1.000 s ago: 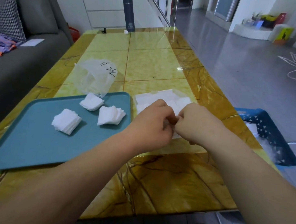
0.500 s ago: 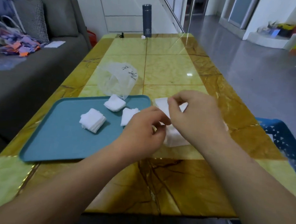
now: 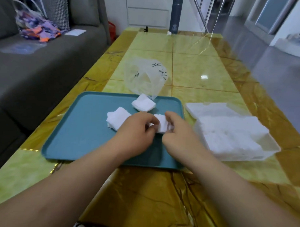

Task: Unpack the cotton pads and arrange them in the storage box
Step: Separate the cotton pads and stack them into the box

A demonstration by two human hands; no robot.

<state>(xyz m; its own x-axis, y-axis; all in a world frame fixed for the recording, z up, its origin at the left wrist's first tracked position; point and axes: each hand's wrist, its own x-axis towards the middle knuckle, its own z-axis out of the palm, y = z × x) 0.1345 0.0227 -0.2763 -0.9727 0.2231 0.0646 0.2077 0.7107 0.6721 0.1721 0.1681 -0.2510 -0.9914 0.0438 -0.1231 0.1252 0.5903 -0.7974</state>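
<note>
1. two bare arms reach in from the bottom, over a shiny yellow and brown table [image 3: 143, 198].
2. a blue tray [image 3: 80, 136] lies flat on the table. the left hand [image 3: 138, 131] and the right hand [image 3: 177, 133] are close together above it.
3. both hands have their fingers curled round one small pile of cotton pads [image 3: 160, 124]. the left hand grabs it from the left and the right hand from the right. this held pile is over the right part of the tray. i cannot tell if it sits on the tray or is lifted a bit.
4. a second pile [image 3: 117, 120] lies on the tray just left of the left hand.
5. a third pile [image 3: 143, 104] lies at the far edge of the tray, apart from both hands.
6. the storage box [image 3: 246, 156] stands on the table just right of the tray. its lid [image 3: 214, 108] is open and lies flat behind it. white pads are inside, but they look too blurry to count.
7. a see-through plastic bag [image 3: 145, 77] sits behind the tray. its bottom edge reaches the third pile.
8. at the far end of the table a dark flask [image 3: 176, 15] stands upright.
9. a grey sofa [image 3: 37, 67] is on the left, with a colourful bag [image 3: 35, 26] on it.
</note>
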